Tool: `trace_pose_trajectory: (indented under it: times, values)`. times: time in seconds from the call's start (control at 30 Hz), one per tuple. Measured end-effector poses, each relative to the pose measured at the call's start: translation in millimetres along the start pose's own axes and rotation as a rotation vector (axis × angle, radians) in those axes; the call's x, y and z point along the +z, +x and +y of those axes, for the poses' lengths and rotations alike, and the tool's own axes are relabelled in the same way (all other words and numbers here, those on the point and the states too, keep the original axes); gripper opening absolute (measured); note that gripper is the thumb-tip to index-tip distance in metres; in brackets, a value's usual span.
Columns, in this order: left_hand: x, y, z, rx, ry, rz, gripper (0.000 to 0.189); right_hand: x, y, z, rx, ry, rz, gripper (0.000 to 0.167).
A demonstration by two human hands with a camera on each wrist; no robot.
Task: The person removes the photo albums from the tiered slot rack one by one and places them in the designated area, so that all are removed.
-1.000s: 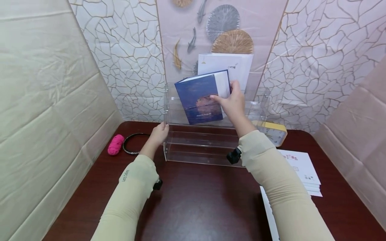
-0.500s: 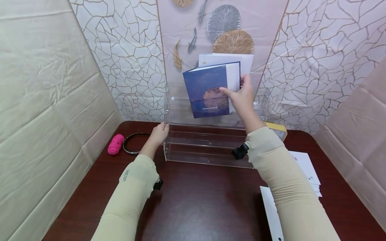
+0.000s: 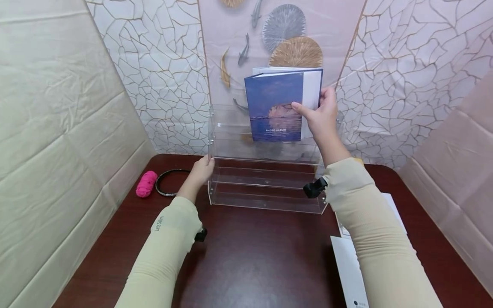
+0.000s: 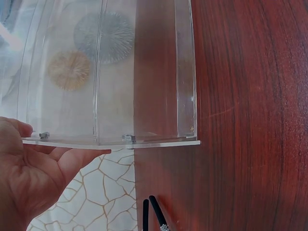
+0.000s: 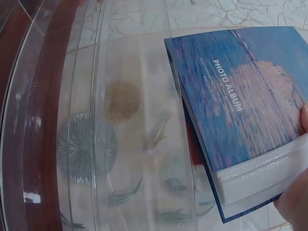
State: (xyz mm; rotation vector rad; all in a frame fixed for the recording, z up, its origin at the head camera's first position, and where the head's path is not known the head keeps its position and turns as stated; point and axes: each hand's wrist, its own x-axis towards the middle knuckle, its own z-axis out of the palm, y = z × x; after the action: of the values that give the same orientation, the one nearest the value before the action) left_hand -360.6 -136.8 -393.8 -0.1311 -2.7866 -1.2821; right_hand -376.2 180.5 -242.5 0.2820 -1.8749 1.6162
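My right hand (image 3: 322, 115) grips a blue photo album (image 3: 274, 107) by its right side, thumb on the front cover and fingers behind. The album is nearly upright at the upper tier of a clear acrylic shelf (image 3: 265, 207). Behind it, a white book (image 3: 286, 69) shows only as a strip along the top. In the right wrist view, the album's pale spine side (image 5: 262, 168) faces the hand. My left hand (image 3: 202, 170) holds the shelf's left side panel (image 4: 115, 144), with the thumb inside and fingers outside in the left wrist view.
A pink yarn skein (image 3: 147, 184) and a black hoop (image 3: 166, 193) lie left of the shelf on the dark red table (image 3: 246, 256). White books (image 3: 346, 265) lie under the right forearm. Behind that forearm, a yellow clock (image 3: 359, 161) is mostly hidden.
My right hand has carried the photo album right and upward, and it now stands straighter. It covers most of the white book behind. My left hand stays on the shelf.
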Motion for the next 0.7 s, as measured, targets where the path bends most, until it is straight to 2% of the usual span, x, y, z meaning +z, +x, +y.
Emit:
trace_pose_trajectory:
  times: [0.2,0.3,0.37,0.43,0.53,0.7]
  values:
    - [-0.2,1.3,-0.8,-0.024,-0.022,-0.023,0.037,-10.1,-7.1,-12.0,-0.019,0.207,0.018,0.052]
    - [1.4,1.4,-1.4,-0.026,-0.023,-0.02,0.037,-22.3,-20.4,-22.6,-0.018,0.311,0.049,0.053]
    - [2.0,1.8,-1.5,-0.015,-0.025,-0.017,0.037,-32.3,-33.6,-31.2,0.028,0.379,0.076,0.054]
    - [1.9,2.2,-1.3,-0.005,-0.024,-0.014,0.037,-42.5,-51.5,-36.7,0.088,0.432,0.093,0.054]
    - [1.3,2.4,-1.2,0.0,-0.018,-0.02,0.038,-56.1,-85.6,-36.3,0.253,0.46,0.089,0.053]
    - [-1.0,1.3,-1.2,-0.01,-0.013,-0.022,0.04,-65.6,-149.2,-13.0,0.594,0.352,0.022,0.046]
